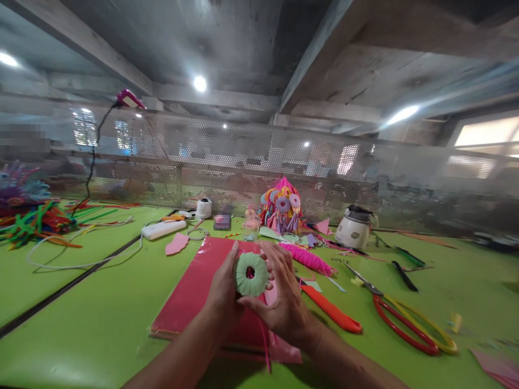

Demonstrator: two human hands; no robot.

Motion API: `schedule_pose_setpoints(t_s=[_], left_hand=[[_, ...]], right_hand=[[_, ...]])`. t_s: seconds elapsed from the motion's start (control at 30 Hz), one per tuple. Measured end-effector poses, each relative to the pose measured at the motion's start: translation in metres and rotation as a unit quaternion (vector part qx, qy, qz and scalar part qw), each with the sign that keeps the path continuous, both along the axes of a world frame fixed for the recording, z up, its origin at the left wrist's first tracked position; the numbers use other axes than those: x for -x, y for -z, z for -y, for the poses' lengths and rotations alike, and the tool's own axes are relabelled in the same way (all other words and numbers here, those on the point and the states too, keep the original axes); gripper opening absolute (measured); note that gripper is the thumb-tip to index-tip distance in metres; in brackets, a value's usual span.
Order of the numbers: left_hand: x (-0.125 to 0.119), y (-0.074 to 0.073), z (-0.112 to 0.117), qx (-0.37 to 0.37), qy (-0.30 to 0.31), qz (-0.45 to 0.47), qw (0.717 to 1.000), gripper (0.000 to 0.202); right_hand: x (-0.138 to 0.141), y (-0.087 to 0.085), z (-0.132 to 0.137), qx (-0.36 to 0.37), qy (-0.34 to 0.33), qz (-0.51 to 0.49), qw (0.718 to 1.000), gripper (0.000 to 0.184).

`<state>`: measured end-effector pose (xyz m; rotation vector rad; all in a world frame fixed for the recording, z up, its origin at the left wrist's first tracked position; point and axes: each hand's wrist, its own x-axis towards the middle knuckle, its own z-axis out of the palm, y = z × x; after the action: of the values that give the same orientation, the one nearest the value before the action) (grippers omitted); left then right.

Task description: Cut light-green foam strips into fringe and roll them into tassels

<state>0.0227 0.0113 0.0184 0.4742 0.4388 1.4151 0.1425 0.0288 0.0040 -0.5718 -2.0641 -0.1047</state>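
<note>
A green paper ring [251, 274] is held up
It is grasped by the fingers of the left hand [222, 294] and right hand [286, 305] above red sheets [188, 297] on the counter [101, 324].

No lettering can be read anywhere; the white pot [352, 232] carries dark marks on its front (too blurred to make out); the small dark box [222, 221] is equally illegible.

A flat red stack of paper sheets [190, 292] lies on the green table [101, 302]. Right of it are an orange ridged knife handle [330, 310] and 2 thin hoops, red and yellow [409, 327]. Behind stand a white round pot [353, 229], a pink tasselled cone ornament [283, 208] and a white power strip [162, 229], before a perforated metal screen [243, 156].
</note>
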Motion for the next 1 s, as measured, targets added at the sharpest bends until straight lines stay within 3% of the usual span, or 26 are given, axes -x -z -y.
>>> schedule_pose_setpoints(t_s=[0.23,0.57,0.73,1.0], left_hand=[[-0.0017,0.0033,0.0,-0.027,-0.006,-0.002,1.0,0.023],[-0.0021,-0.0011,0.0019,0.007,-0.009,-0.015,1.0,0.024],[-0.0007,0.0,0.0029,-0.001,0.017,-0.036,0.999,0.032],[0.0075,0.0007,-0.0031,-0.026,0.063,-0.057,0.996,0.05]], right_hand=[[-0.0007,-0.0039,-0.0012,0.027,-0.043,0.044,0.998,0.076],[-0.0012,0.0005,-0.0013,-0.006,-0.041,0.043,0.998,0.074],[-0.0011,-0.0015,-0.0015,-0.009,-0.02,0.056,0.998,0.084],[-0.0053,-0.0052,-0.0051,-0.008,-0.01,0.054,0.998,0.083]])
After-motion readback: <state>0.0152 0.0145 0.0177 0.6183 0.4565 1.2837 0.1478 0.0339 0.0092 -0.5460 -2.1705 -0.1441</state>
